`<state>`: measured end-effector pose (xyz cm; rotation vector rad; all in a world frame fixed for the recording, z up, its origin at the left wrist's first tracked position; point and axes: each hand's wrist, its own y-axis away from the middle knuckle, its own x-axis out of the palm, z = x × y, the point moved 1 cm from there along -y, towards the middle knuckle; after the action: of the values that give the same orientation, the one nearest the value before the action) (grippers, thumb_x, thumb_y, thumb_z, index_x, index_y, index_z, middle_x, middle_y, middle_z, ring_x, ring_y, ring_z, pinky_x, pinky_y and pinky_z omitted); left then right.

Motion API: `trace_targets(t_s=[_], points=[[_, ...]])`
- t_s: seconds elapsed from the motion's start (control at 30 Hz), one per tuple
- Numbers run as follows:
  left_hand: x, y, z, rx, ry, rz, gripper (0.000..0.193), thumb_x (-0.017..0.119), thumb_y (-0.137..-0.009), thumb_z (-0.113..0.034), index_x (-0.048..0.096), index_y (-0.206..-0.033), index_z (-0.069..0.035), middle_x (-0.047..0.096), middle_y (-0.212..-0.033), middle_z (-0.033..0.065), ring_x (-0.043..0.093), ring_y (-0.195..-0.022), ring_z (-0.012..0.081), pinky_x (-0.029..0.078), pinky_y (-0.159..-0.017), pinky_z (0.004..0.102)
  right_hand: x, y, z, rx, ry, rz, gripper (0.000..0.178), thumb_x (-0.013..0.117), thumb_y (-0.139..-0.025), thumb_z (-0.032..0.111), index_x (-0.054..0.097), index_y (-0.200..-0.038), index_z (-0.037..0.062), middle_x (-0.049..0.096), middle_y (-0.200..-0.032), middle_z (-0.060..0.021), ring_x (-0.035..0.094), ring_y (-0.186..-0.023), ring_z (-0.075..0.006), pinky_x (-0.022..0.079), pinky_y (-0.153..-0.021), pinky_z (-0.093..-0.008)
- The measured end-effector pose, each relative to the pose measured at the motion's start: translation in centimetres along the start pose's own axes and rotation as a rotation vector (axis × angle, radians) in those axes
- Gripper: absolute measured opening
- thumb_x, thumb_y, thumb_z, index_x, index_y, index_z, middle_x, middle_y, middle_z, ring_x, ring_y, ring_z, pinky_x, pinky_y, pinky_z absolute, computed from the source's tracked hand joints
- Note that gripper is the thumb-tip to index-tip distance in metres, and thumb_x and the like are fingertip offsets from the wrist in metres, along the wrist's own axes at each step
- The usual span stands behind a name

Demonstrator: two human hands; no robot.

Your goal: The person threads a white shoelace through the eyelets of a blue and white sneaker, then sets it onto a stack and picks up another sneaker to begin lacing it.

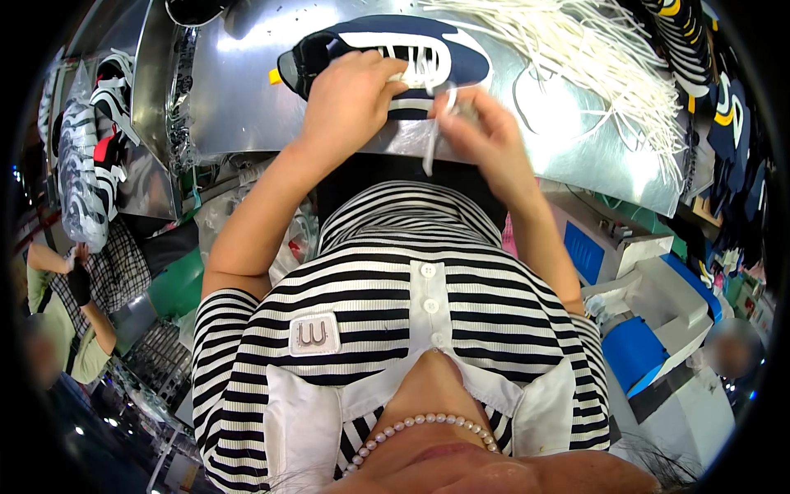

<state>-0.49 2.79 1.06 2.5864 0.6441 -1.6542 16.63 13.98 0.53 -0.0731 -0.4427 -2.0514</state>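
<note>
A navy shoe upper (469, 59) with white and black parts lies sideways on the metal tabletop, its toe to the right. A white shoelace (429, 152) runs through several of its eyelets, and one loose end hangs over the table's near edge. My left hand (350, 92) is closed on the shoe upper at the lacing, thumb and forefinger beside the eyelets. Close to the toe, my right hand (487, 128) pinches the shoelace just off the shoe's near side; its fingertips are partly blurred.
A large heap of loose white laces (568, 58) covers the far right of the metal table (234, 107). Dark shoe parts (728, 123) hang or stack at the right edge. Plastic-wrapped striped shoe parts (86, 173) are at left, near another person's arm (95, 317). A grey-and-blue machine (634, 350) stands lower right.
</note>
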Motion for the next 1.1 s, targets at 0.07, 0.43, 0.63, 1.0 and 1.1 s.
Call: trace_targets(t_s=[0.07, 0.43, 0.63, 1.0, 1.1], points=[[-0.3, -0.5, 0.1, -0.031, 0.044, 0.1, 0.022, 0.065, -0.09, -0.017, 0.069, -0.106, -0.003, 0.067, -0.095, 0.0137, 0.062, -0.09, 0.0333, 0.049, -0.08, 0.0399, -0.3, -3.6, 0.6, -0.336, 0.108, -0.167, 0.012, 0.066, -0.094, 0.008, 0.066, -0.104, 0.0016, 0.066, -0.092, 0.0031, 0.051, -0.072, -0.0005, 0.04, -0.063, -0.0156], [0.2, -0.6, 0.0, -0.144, 0.127, 0.063, 0.033, 0.079, -0.078, -0.025, 0.069, -0.1, -0.002, 0.07, -0.098, 0.009, 0.064, -0.091, 0.0283, 0.049, -0.082, 0.0362, 0.4, -7.1, -2.4, -0.573, -0.072, -0.361, 0.017, 0.067, -0.093, 0.009, 0.062, -0.106, 0.0001, 0.067, -0.09, -0.0013, 0.056, -0.069, -0.0031, 0.044, -0.055, -0.0183], [0.3, -0.5, -0.1, -0.069, 0.095, -0.013, 0.03, 0.08, -0.077, -0.023, 0.069, -0.096, -0.003, 0.07, -0.096, 0.009, 0.065, -0.086, 0.0292, 0.051, -0.076, 0.0366, -0.9, -3.2, -1.7, -0.278, 0.162, -0.315, 0.019, 0.064, -0.096, 0.012, 0.055, -0.108, -0.0002, 0.067, -0.089, -0.0067, 0.062, -0.076, -0.0097, 0.052, -0.069, -0.025], [0.5, -0.9, 0.5, -0.001, 0.135, -0.002, 0.028, 0.08, -0.077, -0.021, 0.066, -0.09, -0.001, 0.068, -0.087, 0.0104, 0.064, -0.079, 0.0292, 0.05, -0.072, 0.036, -0.1, -1.3, -1.9, -0.209, 0.538, -0.197, 0.015, 0.064, -0.095, 0.014, 0.056, -0.096, 0.0011, 0.071, -0.077, -0.0113, 0.072, -0.071, -0.0213, 0.052, -0.062, -0.0301], [0.8, -0.6, 0.6, 0.019, 0.153, -0.029, 0.026, 0.078, -0.077, -0.021, 0.066, -0.088, -0.002, 0.067, -0.084, 0.0107, 0.065, -0.076, 0.0296, 0.05, -0.069, 0.037, 0.4, -1.2, -1.4, -0.129, 0.538, -0.203, 0.016, 0.064, -0.094, 0.013, 0.054, -0.096, 0.0006, 0.071, -0.076, -0.0109, 0.07, -0.067, -0.0198, 0.051, -0.061, -0.0296]])
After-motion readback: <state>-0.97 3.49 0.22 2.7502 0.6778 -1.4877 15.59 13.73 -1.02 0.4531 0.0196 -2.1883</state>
